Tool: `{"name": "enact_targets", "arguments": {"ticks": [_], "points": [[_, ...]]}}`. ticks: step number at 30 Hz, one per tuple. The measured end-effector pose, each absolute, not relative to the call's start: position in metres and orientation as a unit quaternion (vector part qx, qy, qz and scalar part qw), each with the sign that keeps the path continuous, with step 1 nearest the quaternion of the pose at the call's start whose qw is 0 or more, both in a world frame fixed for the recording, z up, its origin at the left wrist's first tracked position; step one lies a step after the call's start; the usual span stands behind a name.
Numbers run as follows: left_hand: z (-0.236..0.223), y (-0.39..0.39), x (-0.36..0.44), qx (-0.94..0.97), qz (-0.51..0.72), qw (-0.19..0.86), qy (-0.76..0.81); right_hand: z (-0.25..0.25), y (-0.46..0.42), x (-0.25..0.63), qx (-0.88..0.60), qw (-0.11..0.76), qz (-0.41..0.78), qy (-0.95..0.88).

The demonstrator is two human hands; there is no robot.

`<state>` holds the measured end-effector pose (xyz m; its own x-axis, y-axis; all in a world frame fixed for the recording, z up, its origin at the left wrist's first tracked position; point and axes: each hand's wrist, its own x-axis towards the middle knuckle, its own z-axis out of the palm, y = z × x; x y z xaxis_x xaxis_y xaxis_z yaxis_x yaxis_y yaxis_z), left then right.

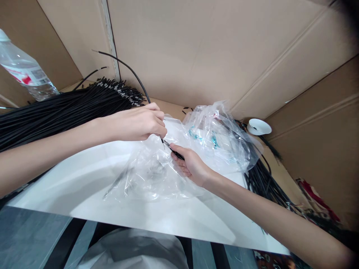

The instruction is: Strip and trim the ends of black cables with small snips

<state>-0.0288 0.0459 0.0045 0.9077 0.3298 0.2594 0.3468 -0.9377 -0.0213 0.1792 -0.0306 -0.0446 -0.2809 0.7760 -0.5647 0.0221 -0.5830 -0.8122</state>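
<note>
Figure: a single black wire held between two hands above the clear plastic bag (157,172), which serves as the landmark here. Your left hand (140,122), just above the bag's upper left edge, has its fingers (158,121) pinched together on the black wire (171,148). Your right hand (190,164), over the bag's middle, has thumb and fingers closed on the wire's lower end, so the short stretch between the two grips runs taut and slanting across the bag. To do this well, judge it best to keep both pinches close to the wire's end, keep the stretch straight, and hold it over the bag, so nothing drops off the white sheet (92,179) on the worktop. Left of the bag lies the large bundle of black wires (56,108), with a water bottle (25,71) beyond it. Right of the bag sits a small white dish (259,127), beside a second bundle of black wires (263,179).
</note>
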Motion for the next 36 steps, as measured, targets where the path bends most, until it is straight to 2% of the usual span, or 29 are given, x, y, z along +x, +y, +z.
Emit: {"name": "enact_targets", "arguments": {"ticks": [3, 12, 17, 25, 31, 36], "points": [[0.01, 0.045, -0.026, -0.986, -0.063, 0.045, -0.151, -0.045, -0.03, 0.179, -0.544, 0.265, 0.707, -0.366], [0.008, 0.042, -0.026, -0.978, -0.038, 0.073, -0.191, -0.045, -0.028, 0.174, -0.54, 0.281, 0.706, -0.362], [0.006, 0.04, -0.025, -0.97, -0.058, 0.071, -0.225, -0.042, -0.029, 0.17, -0.549, 0.289, 0.693, -0.367], [-0.001, 0.037, -0.018, -0.963, -0.089, 0.125, -0.223, -0.045, -0.031, 0.159, -0.564, 0.322, 0.665, -0.369], [-0.003, 0.037, -0.02, -0.954, -0.111, 0.093, -0.264, -0.044, -0.031, 0.157, -0.555, 0.352, 0.662, -0.36], [-0.005, 0.039, -0.019, -0.946, -0.122, 0.07, -0.291, -0.045, -0.029, 0.16, -0.555, 0.344, 0.669, -0.355]]}}
